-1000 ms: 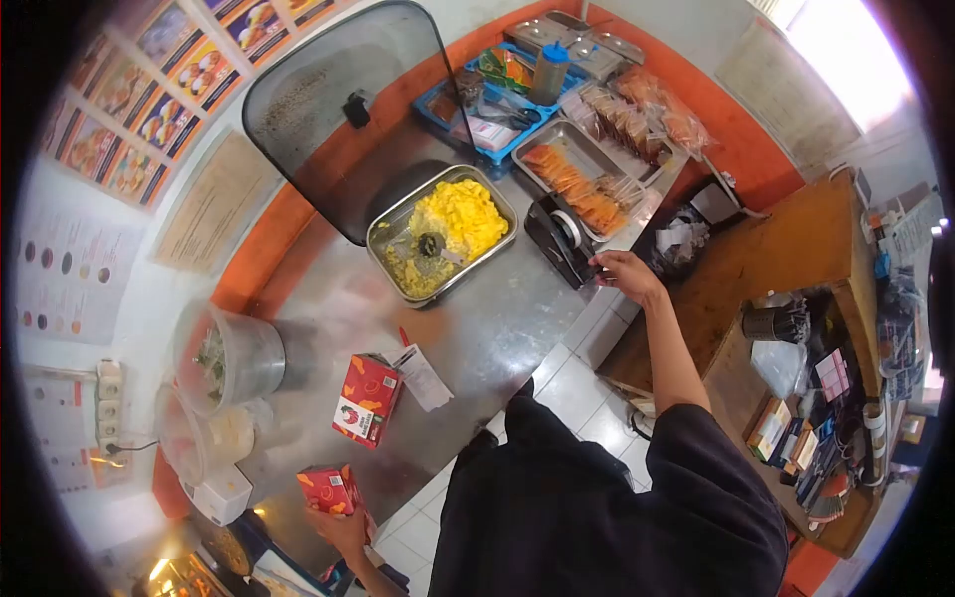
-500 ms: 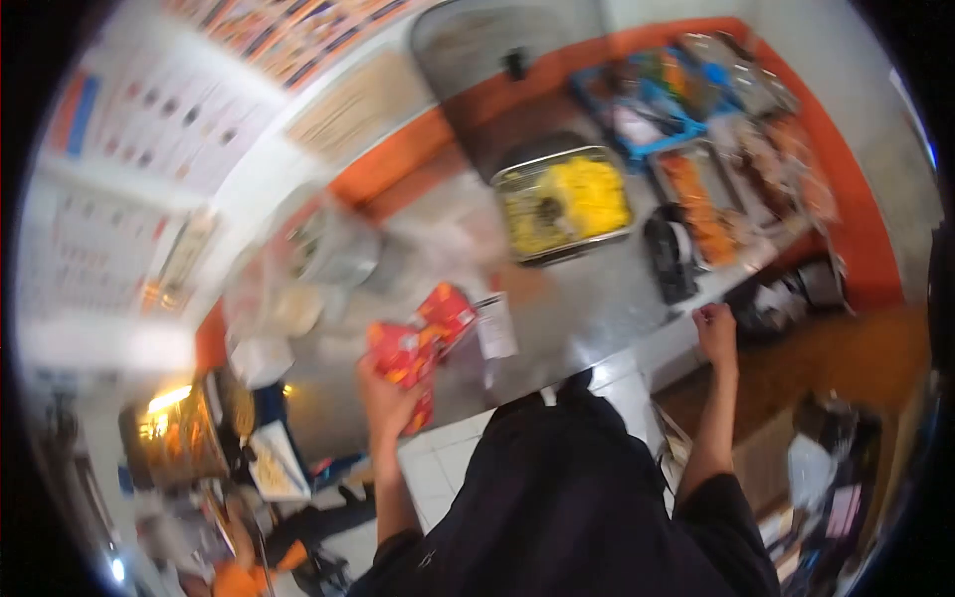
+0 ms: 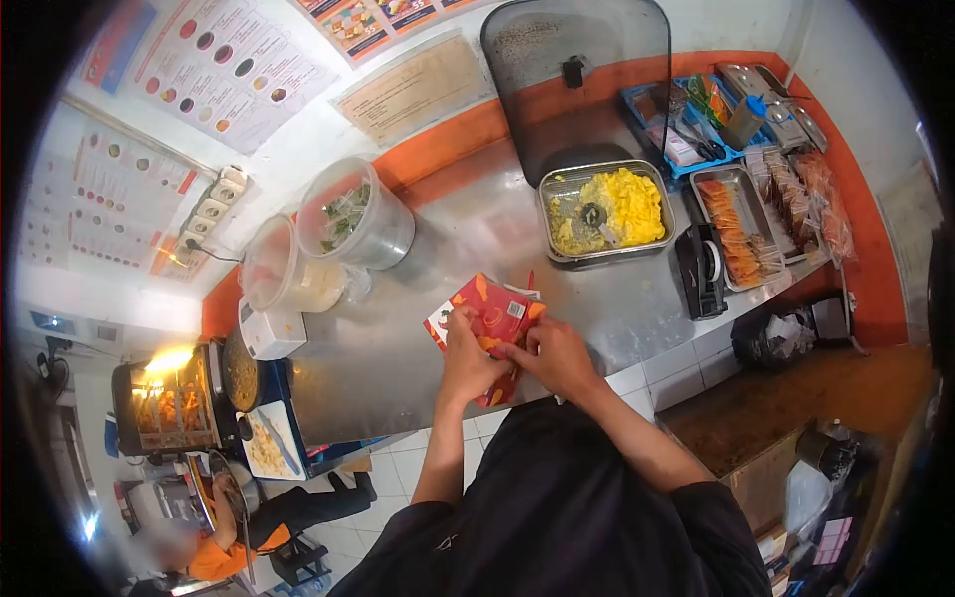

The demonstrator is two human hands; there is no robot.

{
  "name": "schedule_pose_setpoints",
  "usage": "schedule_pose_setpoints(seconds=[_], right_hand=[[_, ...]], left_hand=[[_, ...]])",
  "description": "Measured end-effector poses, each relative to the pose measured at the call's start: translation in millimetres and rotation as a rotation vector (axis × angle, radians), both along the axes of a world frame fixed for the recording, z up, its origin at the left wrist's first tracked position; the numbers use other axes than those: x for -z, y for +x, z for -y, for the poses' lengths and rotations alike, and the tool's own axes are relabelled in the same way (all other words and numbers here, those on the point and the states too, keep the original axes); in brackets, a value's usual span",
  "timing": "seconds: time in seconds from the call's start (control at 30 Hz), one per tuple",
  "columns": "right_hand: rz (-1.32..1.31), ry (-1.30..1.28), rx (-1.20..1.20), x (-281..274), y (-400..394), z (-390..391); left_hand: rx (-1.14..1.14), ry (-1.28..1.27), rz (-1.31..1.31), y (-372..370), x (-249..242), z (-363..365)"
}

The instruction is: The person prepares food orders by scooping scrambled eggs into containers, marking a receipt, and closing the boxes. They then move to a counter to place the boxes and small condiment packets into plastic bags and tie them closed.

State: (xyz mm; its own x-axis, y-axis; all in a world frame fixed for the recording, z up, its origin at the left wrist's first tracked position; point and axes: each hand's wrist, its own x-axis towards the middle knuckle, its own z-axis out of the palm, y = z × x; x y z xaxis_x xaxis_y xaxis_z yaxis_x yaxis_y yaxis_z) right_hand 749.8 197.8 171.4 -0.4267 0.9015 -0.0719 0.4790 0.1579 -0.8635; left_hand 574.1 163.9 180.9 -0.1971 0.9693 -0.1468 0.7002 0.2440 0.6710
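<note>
Two hands: bare left hand (image 3: 471,362), bare right hand (image 3: 559,358), fingers holding red patterned cardboard packaging (image 3: 491,312), box count unclear.

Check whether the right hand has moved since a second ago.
Yes, leftward: the right hand was right beside the black tape dispenser; now it is well to the dispenser's left, at a red box.

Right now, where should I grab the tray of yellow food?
Probably by the tray's rim, at both ends, coming from the front: the raised rim runs all round, yellow food lies inside, and a dark panel stands behind.
</note>
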Motion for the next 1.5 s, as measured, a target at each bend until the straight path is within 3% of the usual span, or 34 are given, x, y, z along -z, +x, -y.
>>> schedule_pose_setpoints(seconds=[0.07, 0.2, 0.3, 0.4, 0.5, 0.6, 0.7, 0.8, 0.9, 0.97, 1.07, 1.2, 1.27, 1.3, 1.33, 1.37, 1.4, 1.43, 1.47, 1.5], right_hand=[[0.025, 0.036, -0.015, 8, 0, 8], [0.127, 0.131, -0.108, 44, 4, 19], [0.104, 0.038, 0.153, 111, -14, 16], [0.009, 0.172, 0.417, 182, -39, -3], [-0.046, -0.276, 0.402, 164, -51, -17], [-0.083, 0.028, 0.374, 139, -54, -23], [-0.162, 0.164, 0.429, 71, -77, -31], [-0.214, 0.12, 0.352, 73, -110, -37], [-0.035, -0.059, 0.271, 115, -126, -32], [-0.053, -0.096, 0.307, 133, -123, -25], [-0.041, -0.121, 0.395, 137, -108, -19], [-0.117, -0.093, 0.49, 137, -72, -33], [-0.13, -0.025, 0.452, 134, -68, -47], [-0.227, -0.384, 0.328, 131, -69, -58], [-0.368, -0.565, 0.134, 154, -70, -67], [-0.303, -0.492, 0.038, 158, -81, -70], [-0.242, -0.411, -0.053, 160, -92, -73], [-0.187, -0.326, -0.138, 162, -103, -76], [0.015, -0.23, -0.106, 151, -108, -73], [-0.136, -0.187, -0.046, 162, -112, -66]], left_hand=[[0.012, -0.211, 0.23, -21, 4, 7], [0.054, -0.17, 0.445, -65, 37, 36], [-0.019, -0.172, 0.228, -88, 27, 47], [-0.122, -0.108, 0.191, -115, 26, 49], [-0.164, -0.105, 0.136, -133, 12, 45], [-0.199, -0.069, 0.124, -149, 1, 37], [-0.238, 0.012, 0.163, -159, 3, 26], [-0.209, 0.107, 0.139, -159, 8, 8], [-0.099, 0.153, -0.005, -145, 12, -14], [-0.004, 0.138, -0.08, -133, 14, -28], [0.147, 0.089, -0.198, -118, 65, -43], [0.294, 0.076, -0.257, -116, 55, -41], [0.15, 0.142, -0.217, -128, 56, -21], [-0.033, 0.169, -0.146, -136, 78, -8], [-0.197, 0.193, -0.053, -145, 109, 3], [-0.265, 0.036, 0.067, -156, 133, 8], [-0.367, -0.121, 0.695, -169, 152, 10], [-0.395, -0.09, 0.886, -179, 195, 26], [-0.547, -0.013, 1.158, -152, 181, 21], [-0.52, -0.07, 1.085, -150, 179, 18]])
